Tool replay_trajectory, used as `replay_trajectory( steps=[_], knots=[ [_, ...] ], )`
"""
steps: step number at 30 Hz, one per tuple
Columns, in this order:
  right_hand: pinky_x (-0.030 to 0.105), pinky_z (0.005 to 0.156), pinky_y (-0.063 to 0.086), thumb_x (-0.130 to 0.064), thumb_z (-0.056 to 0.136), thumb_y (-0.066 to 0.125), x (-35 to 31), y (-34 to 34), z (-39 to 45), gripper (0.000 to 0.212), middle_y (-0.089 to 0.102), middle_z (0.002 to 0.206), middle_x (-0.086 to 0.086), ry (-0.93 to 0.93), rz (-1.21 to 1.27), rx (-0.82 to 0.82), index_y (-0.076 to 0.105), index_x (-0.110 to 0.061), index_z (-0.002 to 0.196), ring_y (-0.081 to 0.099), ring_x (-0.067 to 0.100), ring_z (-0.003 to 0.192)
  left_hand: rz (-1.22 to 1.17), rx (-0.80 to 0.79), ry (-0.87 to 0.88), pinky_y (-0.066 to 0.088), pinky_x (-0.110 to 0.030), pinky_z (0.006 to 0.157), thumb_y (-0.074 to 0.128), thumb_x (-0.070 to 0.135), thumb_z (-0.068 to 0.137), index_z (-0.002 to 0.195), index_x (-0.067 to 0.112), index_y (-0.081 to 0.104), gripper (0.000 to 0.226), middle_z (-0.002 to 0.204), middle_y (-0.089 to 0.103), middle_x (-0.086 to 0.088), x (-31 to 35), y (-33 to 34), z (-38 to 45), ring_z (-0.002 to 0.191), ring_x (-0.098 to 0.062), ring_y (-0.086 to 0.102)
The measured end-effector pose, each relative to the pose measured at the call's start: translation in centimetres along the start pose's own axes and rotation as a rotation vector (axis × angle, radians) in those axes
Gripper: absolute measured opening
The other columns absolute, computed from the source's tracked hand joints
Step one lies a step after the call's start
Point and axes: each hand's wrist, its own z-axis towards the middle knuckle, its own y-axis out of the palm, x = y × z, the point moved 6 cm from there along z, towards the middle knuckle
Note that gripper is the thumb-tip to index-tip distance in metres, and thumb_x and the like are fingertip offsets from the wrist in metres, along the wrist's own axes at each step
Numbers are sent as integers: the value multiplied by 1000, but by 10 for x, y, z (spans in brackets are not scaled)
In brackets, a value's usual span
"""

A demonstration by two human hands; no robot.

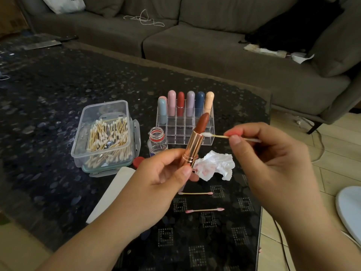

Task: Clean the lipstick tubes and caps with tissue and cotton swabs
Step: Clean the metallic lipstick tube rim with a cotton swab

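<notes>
- Lipstick tube (193, 147) raised above tabletop (58, 114), left hand (166, 173) fingers gripping its base.
- Right hand (259, 153) pinches cotton swab (216, 136), tip at metal rim.
- Casing likely slick; exposed bullet soft, so hold low.

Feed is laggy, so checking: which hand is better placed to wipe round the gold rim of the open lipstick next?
The right hand. It already pinches the cotton swab, whose tip sits at the lipstick rim. The left hand is occupied gripping the tube's base, so it can only steady or turn it.
</notes>
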Motion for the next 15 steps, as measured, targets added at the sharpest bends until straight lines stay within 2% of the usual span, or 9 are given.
replay_trajectory(
  steps=[2, 4, 8, 10, 13, 15],
  knots=[
    [16, 49, 40, -26, 82, 60, 0, -2, 0, 11, 58, 68, 11, 6, -5, 13, 67, -33, 77, 51, 23, 58, -22, -32, -20, 44, -7, 67, 47, 37, 83, 103, 33, 60, 24, 73, 67, 14, -3, 2, -1, 71, 4, 60],
    [15, 49, 39, -26, 82, 60, 0, -3, 1, 12, 58, 69, 12, 9, -2, 21, 66, -34, 77, 50, 22, 57, -60, -71, -43, 45, -15, 71, 43, 51, 88, 103, 37, 62, 28, 70, 60, 12, -9, 6, -1, 69, 2, 55],
    [9, 47, 35, -26, 82, 60, -1, -4, 1, 11, 56, 67, 10, 9, 6, 18, 66, -33, 77, 45, 13, 51, -144, -89, -47, 43, -30, 77, 45, 45, 82, 97, 40, 63, 24, 73, 55, 10, -13, 7, -1, 72, -10, 50],
    [8, 47, 34, -26, 82, 59, -1, -4, 0, 12, 56, 67, 9, 9, 2, 16, 66, -33, 76, 45, 9, 51, -118, -106, -34, 41, -28, 76, 48, 53, 80, 92, 39, 61, 22, 72, 54, 10, -12, 8, -1, 71, -8, 49],
    [9, 48, 37, -25, 82, 59, -1, -6, 1, 12, 56, 68, 11, 13, -5, 20, 66, -33, 77, 49, 19, 55, -68, -90, 1, 44, -18, 69, 50, 51, 80, 94, 36, 53, 20, 70, 54, 13, -11, 8, -1, 67, -2, 50],
    [11, 49, 38, -24, 82, 59, -1, -6, 1, 12, 57, 68, 12, 10, -3, 24, 66, -33, 77, 49, 22, 58, -49, -82, 35, 44, -15, 67, 53, 52, 78, 99, 30, 50, 31, 70, 53, 14, -10, 9, 0, 66, 0, 50]
  ],
)
